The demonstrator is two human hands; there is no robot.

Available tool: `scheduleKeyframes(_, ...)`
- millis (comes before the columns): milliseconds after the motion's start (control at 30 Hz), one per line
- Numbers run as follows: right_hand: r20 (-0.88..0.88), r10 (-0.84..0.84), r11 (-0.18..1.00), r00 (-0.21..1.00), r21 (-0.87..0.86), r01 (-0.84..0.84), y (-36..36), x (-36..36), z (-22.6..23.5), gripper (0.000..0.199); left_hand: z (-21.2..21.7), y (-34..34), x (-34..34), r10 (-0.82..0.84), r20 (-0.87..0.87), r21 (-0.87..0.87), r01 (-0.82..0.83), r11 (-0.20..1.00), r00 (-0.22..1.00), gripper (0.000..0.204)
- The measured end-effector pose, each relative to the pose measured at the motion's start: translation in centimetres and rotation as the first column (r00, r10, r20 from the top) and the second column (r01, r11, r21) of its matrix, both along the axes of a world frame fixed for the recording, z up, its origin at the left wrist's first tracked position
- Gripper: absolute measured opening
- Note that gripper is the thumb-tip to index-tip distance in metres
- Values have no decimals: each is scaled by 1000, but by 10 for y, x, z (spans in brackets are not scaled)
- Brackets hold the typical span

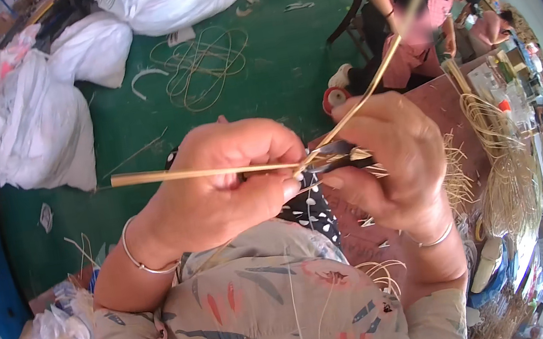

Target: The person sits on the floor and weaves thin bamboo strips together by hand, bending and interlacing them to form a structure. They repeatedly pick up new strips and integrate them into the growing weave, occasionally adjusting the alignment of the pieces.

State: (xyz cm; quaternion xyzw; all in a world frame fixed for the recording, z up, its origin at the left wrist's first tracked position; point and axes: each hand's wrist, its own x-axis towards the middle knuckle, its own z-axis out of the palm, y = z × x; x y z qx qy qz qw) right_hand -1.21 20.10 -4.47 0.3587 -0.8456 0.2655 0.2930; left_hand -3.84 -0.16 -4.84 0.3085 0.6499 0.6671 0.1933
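Observation:
In front of my chest, my left hand (pixel 230 175) pinches pale straw-like strands where they cross. One stiff strand (pixel 174 175) runs out to the left over my fingers. Another, longer strand (pixel 377 76) slants up to the far right, past my right hand. My right hand (pixel 396 158) is closed around a small dark metal tool (pixel 331 158) with short jaws, like pliers or snips; most of it is hidden by fingers. The tool's tip touches or nearly touches the crossing beside my left fingertips. My right fingers look slightly blurred.
Several white sacks (pixel 33 128) stand at the far left. Coiled cane (pixel 207 67) lies on the green floor (pixel 138 119). To the right, bundles of straw strands (pixel 512 182) rest on a reddish table (pixel 441 105). A seated person (pixel 417 14) in a pink apron works beyond it.

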Motion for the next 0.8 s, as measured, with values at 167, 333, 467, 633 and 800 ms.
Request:
scheduleKeyframes(167, 331, 67, 990, 941, -141, -21, -4, -2, -10, 18, -6, -3, -1, -89, 213, 32, 84, 996, 973, 14)
scheduleKeyframes(333, 495, 8, 977, 869, -189, 99, 3, -6, -23, 19, -40, -26, -7, -44, 424, 178, -35, 983, 905, 40)
scheduleKeyframes(467, 588, -120, 936, 800, -202, 288, 6, -14, -40, 18, -72, -51, 15, 53, 521, -5, -59, 998, 852, 32)
scheduleKeyframes(633, 630, 172, 717, 757, -607, 342, -8, -27, -72, 20, -85, -80, 29, 418, 322, -252, -349, 903, 849, 16)
scheduleKeyframes(800, 671, 161, 971, 724, -239, 6, -27, -11, -117, 20, -112, -165, 32, 888, 211, -329, -826, 458, 409, 15)
